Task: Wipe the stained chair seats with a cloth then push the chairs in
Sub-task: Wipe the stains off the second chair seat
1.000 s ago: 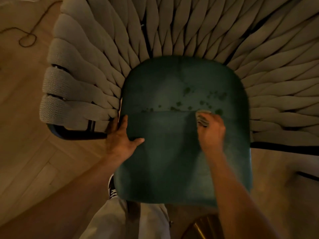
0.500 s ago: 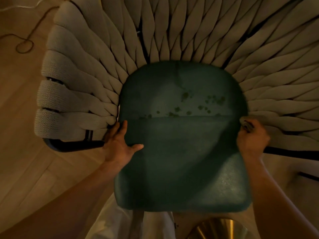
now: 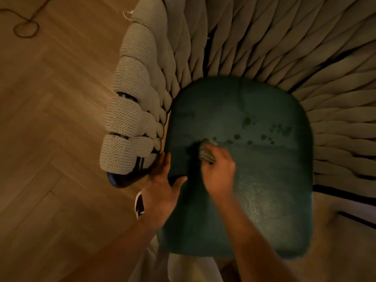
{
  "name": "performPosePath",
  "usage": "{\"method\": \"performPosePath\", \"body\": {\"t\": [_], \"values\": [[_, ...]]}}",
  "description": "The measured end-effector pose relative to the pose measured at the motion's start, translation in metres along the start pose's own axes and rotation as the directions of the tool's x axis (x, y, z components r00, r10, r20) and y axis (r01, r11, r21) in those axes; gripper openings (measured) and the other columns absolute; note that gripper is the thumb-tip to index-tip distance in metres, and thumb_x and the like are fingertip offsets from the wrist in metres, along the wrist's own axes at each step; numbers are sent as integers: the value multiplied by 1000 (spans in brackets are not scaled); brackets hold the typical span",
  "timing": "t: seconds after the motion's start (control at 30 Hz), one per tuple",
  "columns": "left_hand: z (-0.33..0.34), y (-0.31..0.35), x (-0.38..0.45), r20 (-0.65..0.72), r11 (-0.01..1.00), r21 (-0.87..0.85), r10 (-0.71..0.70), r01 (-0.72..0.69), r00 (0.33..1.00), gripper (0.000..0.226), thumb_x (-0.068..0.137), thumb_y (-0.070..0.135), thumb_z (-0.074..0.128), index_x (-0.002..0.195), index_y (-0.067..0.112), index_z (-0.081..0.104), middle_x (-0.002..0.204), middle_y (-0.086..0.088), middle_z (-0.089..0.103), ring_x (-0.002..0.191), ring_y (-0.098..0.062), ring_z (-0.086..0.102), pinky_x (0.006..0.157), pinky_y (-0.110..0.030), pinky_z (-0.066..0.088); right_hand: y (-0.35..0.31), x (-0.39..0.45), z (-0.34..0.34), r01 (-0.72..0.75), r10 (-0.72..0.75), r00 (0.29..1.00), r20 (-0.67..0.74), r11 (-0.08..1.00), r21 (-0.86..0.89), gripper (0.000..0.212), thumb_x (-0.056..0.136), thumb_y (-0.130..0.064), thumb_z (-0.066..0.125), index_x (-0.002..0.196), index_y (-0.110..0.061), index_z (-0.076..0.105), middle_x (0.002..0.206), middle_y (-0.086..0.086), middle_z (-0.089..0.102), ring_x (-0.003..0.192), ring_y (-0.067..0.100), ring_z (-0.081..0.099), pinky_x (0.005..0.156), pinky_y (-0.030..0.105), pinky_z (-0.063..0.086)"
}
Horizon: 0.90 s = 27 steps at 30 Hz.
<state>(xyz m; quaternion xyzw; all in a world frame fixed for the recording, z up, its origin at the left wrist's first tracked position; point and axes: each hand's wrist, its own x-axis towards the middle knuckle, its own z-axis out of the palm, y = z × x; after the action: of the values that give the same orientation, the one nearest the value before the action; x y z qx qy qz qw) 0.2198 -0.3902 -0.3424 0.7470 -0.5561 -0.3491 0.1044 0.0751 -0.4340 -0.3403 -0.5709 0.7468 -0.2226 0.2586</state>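
Observation:
A dark green chair seat (image 3: pixel 264 190) fills the middle of the view, with a row of dark stain spots (image 3: pixel 262 131) across its upper half. My right hand (image 3: pixel 218 169) grips a bunched grey cloth (image 3: pixel 206 153) and presses it on the seat at the left end of the stain row. My left hand (image 3: pixel 162 186) rests flat on the seat's left edge, fingers straight, thumb spread onto the cushion.
The chair's backrest of thick woven beige rope (image 3: pixel 254 43) curves round the seat from left to right. Its dark frame end (image 3: pixel 126 178) sticks out by my left hand. Wooden herringbone floor (image 3: pixel 50 129) lies to the left, with a thin cord (image 3: pixel 26 29) on it. My shoe (image 3: pixel 140 204) shows below.
My right hand swept with the cloth from the seat's right edge across to its left side. The view shifted, so the chair now sits further right. My left hand stayed on the left edge.

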Motion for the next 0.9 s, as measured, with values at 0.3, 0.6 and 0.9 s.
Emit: {"method": "performPosePath", "body": {"t": [0.3,0.6,0.9], "values": [[4,1,-5,71,986,2,-169,170,983,57,80,4,67,132,-3,46,130,-22,54,116,-38,53,95,-44,44,-55,-2,58,218,-230,950,213,973,76,41,77,-11,63,118,-18,67,105,12,62,93,30,59,70,38,55],[4,33,12,-25,994,68,-79,80,997,73,86,41,66,149,27,32,158,-9,20,144,-29,19,117,-38,17,25,36,-22,144,-139,989,45,980,-138,52,60,6,64,109,-10,69,101,17,60,89,36,57,80,37,52],[8,50,47,-25,989,115,-96,98,995,72,83,43,70,146,28,37,159,-12,18,144,-31,18,117,-44,21,139,60,-129,-158,123,984,-130,936,-315,38,78,8,62,114,-6,63,119,21,54,105,37,52,91,40,46]]}}
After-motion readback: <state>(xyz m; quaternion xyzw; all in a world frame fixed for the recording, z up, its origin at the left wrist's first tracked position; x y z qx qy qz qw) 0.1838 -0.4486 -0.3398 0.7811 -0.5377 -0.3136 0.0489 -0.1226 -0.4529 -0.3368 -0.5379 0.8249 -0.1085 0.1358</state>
